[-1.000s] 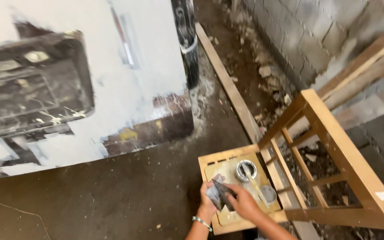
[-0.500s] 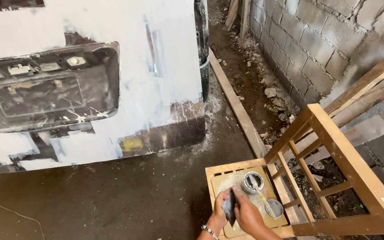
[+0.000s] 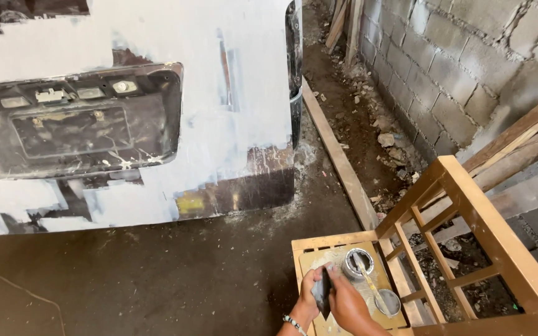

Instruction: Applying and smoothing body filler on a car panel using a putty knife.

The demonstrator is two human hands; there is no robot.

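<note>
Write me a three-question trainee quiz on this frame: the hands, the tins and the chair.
1. True or false: both hands, the left hand and the right hand, grip one dark flat tool.
2. Which tin has a stick resting in it? A) the open tin nearer the car panel; B) the tin nearer the camera; C) neither.
3. Fill in: the tins stand on a board on the seat of a wooden ____.

Key
1. True.
2. A; the stick slants from it toward the nearer tin.
3. Chair, lying tipped beside the block wall.
</note>
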